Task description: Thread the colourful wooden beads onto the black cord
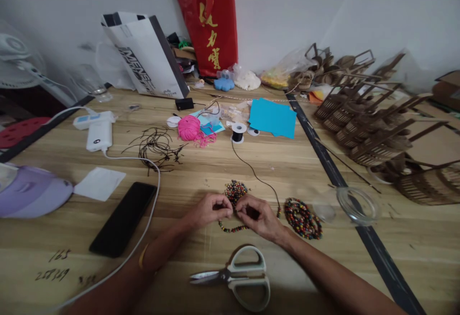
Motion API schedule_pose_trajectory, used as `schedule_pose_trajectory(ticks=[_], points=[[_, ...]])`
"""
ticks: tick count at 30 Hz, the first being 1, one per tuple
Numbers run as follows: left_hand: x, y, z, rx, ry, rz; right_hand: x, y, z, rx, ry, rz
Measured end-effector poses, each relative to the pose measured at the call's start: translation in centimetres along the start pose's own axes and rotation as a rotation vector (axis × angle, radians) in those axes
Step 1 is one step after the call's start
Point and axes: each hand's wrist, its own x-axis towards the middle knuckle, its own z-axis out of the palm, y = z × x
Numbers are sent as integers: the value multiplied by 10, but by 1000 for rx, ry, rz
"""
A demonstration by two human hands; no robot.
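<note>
My left hand (210,210) is closed in a pinch, with a string of small multicoloured beads (233,229) running down from beneath its fingers. Facing it, my right hand (260,217) also pinches at the fingertips; whatever lies in them is too small to make out. Just beyond the fingertips is a heap of loose-looking colourful beads (235,189). Black cord (257,176) runs from a white spool (237,133) to a few beads beside my right hand. Coiled bead strands (302,218) lie to the right. Scissors (247,276) with pale handles rest in front of me.
On the left are a black phone (123,219), a white cable, a power bank (99,135) and cut black cords (158,147). Pink yarn (189,128) and blue sheets (273,118) lie farther back. Brown woven baskets (377,138) and a clear round container (357,206) stand right.
</note>
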Motion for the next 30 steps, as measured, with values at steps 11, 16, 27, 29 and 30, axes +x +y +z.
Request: schedule_pose_trajectory(ticks=[11, 16, 27, 29, 30], points=[[1, -2, 0, 19, -15, 35, 0, 3, 1, -17, -15, -6], [1, -2, 0, 31, -19, 33, 0, 2, 0, -4, -10, -2], [1, -1, 0, -5, -20, 41, -1, 2, 0, 10, -40, 35], [2, -1, 1, -2, -18, 47, -1, 3, 0, 19, -37, 33], [2, -2, 1, 1, -15, 53, -1, 3, 0, 22, -37, 35]])
